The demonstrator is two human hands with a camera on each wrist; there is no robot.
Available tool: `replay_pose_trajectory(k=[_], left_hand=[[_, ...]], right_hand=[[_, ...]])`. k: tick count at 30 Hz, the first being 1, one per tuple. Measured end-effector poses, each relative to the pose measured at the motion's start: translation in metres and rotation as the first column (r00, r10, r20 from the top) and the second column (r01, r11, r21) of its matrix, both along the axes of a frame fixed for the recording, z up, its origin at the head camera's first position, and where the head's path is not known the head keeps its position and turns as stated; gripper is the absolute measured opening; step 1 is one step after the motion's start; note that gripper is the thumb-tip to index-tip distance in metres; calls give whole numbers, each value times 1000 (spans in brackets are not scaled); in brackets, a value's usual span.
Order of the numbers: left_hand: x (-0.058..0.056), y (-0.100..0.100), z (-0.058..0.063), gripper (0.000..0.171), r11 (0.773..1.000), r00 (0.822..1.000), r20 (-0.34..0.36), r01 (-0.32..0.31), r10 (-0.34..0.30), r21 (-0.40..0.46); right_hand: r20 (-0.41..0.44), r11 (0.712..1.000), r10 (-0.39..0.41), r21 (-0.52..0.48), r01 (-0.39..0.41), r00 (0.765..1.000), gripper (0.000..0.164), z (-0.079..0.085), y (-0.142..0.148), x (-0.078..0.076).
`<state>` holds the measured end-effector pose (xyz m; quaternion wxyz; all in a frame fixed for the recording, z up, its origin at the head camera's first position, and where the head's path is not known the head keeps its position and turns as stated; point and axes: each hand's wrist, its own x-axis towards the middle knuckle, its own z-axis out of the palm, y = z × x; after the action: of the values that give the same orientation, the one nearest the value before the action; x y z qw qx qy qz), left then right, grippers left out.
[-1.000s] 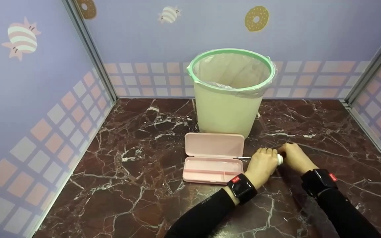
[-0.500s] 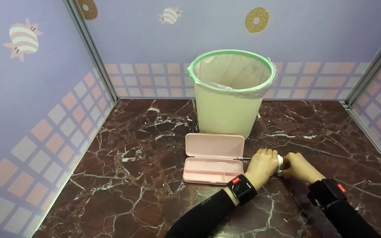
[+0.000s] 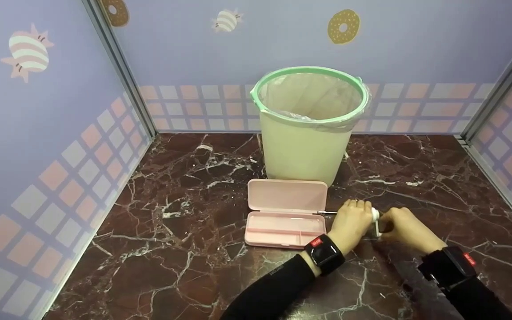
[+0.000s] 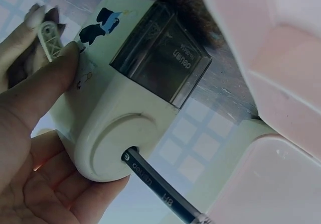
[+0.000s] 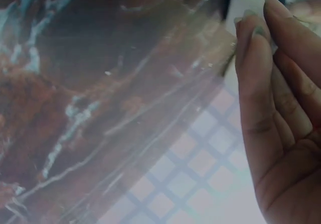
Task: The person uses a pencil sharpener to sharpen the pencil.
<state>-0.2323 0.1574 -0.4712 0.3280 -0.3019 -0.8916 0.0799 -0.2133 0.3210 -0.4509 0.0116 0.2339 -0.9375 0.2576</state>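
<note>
My left hand (image 3: 353,222) grips a white crank pencil sharpener (image 4: 115,93) with a dark clear shavings drawer (image 4: 165,58) and blue-black printed pictures. A dark pencil (image 4: 160,189) marked HB sticks out of the sharpener's round hole; in the head view its end (image 3: 325,212) reaches the pink case. Opposite it, my right hand (image 3: 409,229) pinches the crank handle (image 4: 50,40), its fingers curled closely together in the right wrist view. Just left of the hands lies an open pink pencil case (image 3: 286,195), its lid laid back and its base divided into compartments.
Behind the pencil case stands a pale green bin (image 3: 307,151) with a bright green rim and a clear liner. Patterned panels (image 3: 202,58) enclose the dark red marbled table (image 3: 185,275) at the back and sides.
My right hand has moved from the upper side of the crank downward and slightly right, turning the handle down. My left hand, the sharpener and the pencil have stayed in place.
</note>
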Motion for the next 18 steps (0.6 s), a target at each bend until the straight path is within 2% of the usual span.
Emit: replay_pose_trajectory(k=[7,13,18], left_hand=[[-1,0,0,19,1000,1000,11,2,-2,-3],[0,-1,1,29,1000,1000,16,2,-2,6],[0,-1,1,30,1000,1000,30,3,-3,-13]], right_hand=[[-17,1000,-14,11,14,1000,23,17,-1,8],[3,998,-62,11,61,998,18,34,-1,10],[-56,993,-118,10,119,991,16,43,-1,7]])
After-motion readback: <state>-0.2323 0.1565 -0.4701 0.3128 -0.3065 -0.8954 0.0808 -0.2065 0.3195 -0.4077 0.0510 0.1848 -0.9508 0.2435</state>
